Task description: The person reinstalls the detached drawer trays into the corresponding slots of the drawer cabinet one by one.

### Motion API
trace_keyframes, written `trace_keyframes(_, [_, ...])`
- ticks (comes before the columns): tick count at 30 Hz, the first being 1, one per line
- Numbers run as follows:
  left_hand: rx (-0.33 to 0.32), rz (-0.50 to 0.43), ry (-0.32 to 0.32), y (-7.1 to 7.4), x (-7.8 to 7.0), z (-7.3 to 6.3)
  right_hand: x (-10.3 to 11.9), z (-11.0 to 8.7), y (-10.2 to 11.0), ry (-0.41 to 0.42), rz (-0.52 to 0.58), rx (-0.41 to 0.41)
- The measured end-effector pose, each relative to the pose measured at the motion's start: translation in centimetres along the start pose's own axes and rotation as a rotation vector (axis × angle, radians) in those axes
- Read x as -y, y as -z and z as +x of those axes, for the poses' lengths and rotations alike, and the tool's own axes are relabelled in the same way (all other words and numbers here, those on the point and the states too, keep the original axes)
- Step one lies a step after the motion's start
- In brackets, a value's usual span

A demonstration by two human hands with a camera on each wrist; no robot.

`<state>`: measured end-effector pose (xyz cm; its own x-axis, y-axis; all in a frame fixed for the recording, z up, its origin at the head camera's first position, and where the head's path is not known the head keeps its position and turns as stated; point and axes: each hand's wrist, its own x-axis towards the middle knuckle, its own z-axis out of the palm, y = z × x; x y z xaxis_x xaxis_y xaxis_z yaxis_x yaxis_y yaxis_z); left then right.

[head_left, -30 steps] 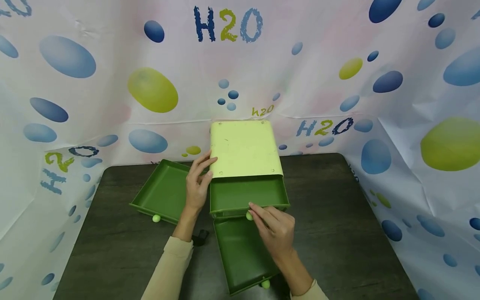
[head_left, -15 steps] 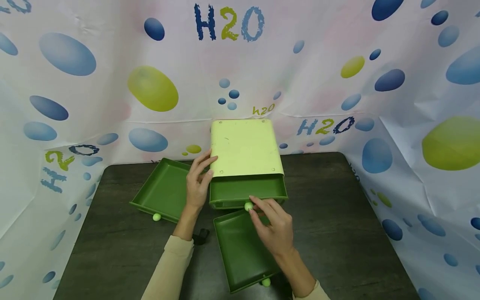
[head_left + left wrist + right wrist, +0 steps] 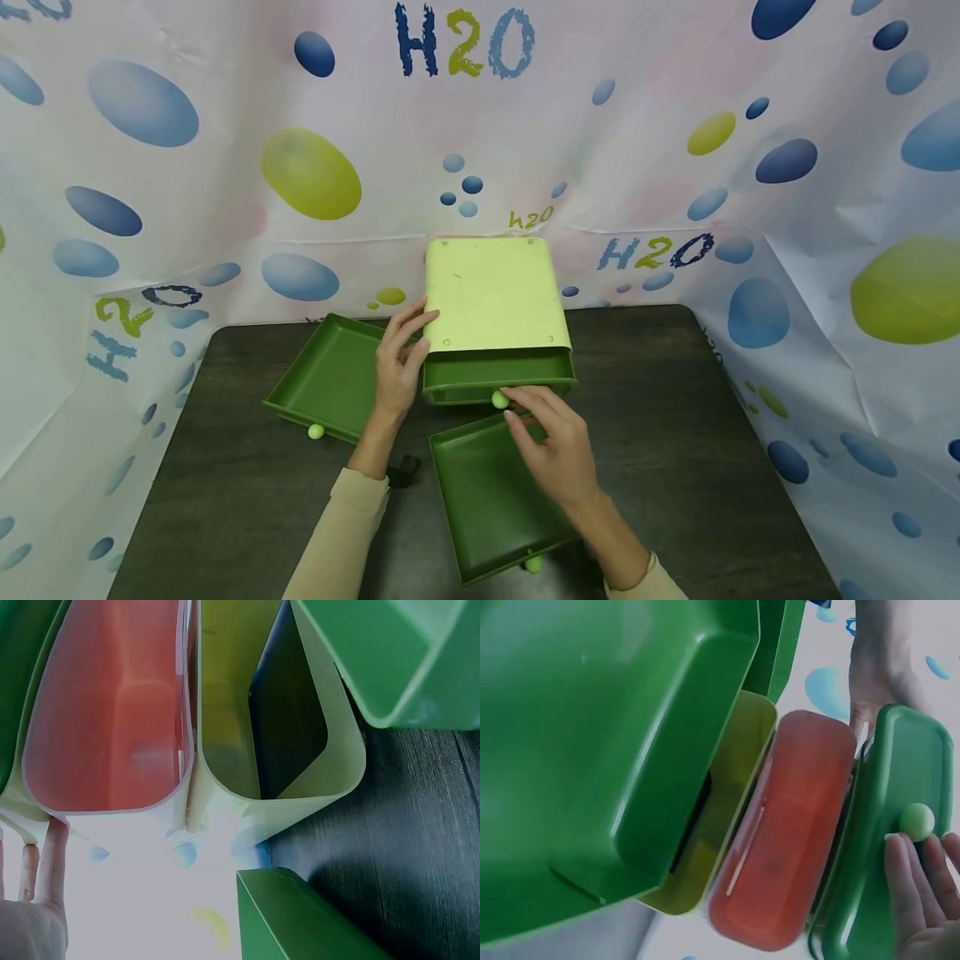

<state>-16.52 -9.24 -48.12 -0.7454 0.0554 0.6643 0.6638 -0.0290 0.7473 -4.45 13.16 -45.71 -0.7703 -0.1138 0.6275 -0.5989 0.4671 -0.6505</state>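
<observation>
A pale yellow drawer cabinet [image 3: 495,292] stands at the back of the table, with a green drawer [image 3: 498,390] partly inside its top slot. My left hand [image 3: 399,367] rests against the cabinet's left side, fingers extended. My right hand [image 3: 558,442] is at the drawer front, its nearly straight fingers touching beside the light green round knob [image 3: 917,821]. Below that drawer, the wrist views show a reddish slot [image 3: 780,832] and a yellow slot [image 3: 232,712], both without drawers.
One loose green drawer [image 3: 337,367] lies left of the cabinet, partly behind my left hand. Another green drawer [image 3: 495,500] lies in front, partly under my right hand. A small black object [image 3: 405,471] shows near my left wrist. A printed sheet [image 3: 637,183] rises behind the table.
The top drawer has slid further back into the cabinet, and my right hand has moved with its knob. My thumb now stands apart from the knob. My left hand stays in place.
</observation>
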Motion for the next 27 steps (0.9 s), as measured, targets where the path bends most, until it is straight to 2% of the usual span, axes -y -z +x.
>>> trace_keyframes(7, [-0.001,-0.004,-0.009,0.0,0.1,0.1,0.0,1.1,0.2,-0.004,-0.068,0.057])
trace_keyframes(11, [-0.007,0.004,-0.006,0.1,-0.1,0.0,0.0,1.4,0.2,-0.019,-0.048,0.079])
trace_keyframes(15, [0.003,0.016,0.004,-0.1,-1.5,0.3,0.1,1.7,0.3,-0.034,-0.047,0.081])
trace_keyframes(20, [0.015,0.042,-0.022,-0.4,-3.7,0.9,0.0,2.2,0.3,-0.090,-0.036,0.095])
trace_keyframes(24, [0.013,0.054,-0.026,-0.5,-4.2,1.1,-0.1,2.5,0.3,-0.168,0.011,0.121])
trace_keyframes(27, [0.010,0.052,-0.029,-0.5,-4.2,1.2,-0.2,2.5,0.2,-0.193,0.029,0.137])
